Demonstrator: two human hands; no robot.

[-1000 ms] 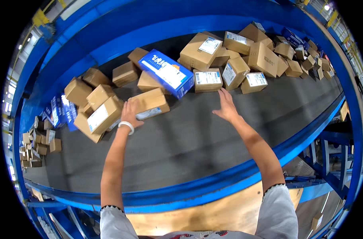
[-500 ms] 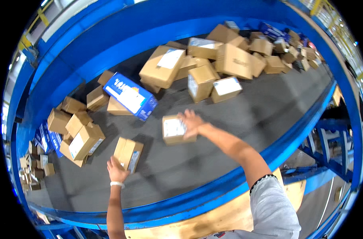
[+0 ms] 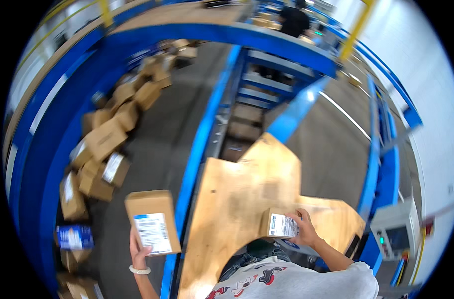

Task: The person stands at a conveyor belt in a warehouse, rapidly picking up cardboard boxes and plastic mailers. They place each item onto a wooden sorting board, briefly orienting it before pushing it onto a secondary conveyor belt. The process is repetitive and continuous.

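Observation:
My left hand (image 3: 139, 251), with a pale band at its wrist, is closed on the lower left edge of a brown cardboard box (image 3: 153, 223). This box has a white label facing up and is held above the near edge of the conveyor. A smaller cardboard box (image 3: 276, 224), also labelled in white, is gripped at its right end by my right hand (image 3: 306, 229). It is close to my body, over the wooden board (image 3: 237, 204); whether it touches the board I cannot tell.
Cardboard boxes (image 3: 105, 137) lie heaped along the far side of the dark conveyor belt (image 3: 172, 109), with a blue package (image 3: 75, 236) among them. A blue rail (image 3: 197, 144) borders the belt. A control box (image 3: 397, 234) stands at right. Another person (image 3: 292, 21) is in the background.
The view has swung right. Both boxes have left the belt: the left one is lifted to the belt's edge, and the right one is now over the wooden board near my body.

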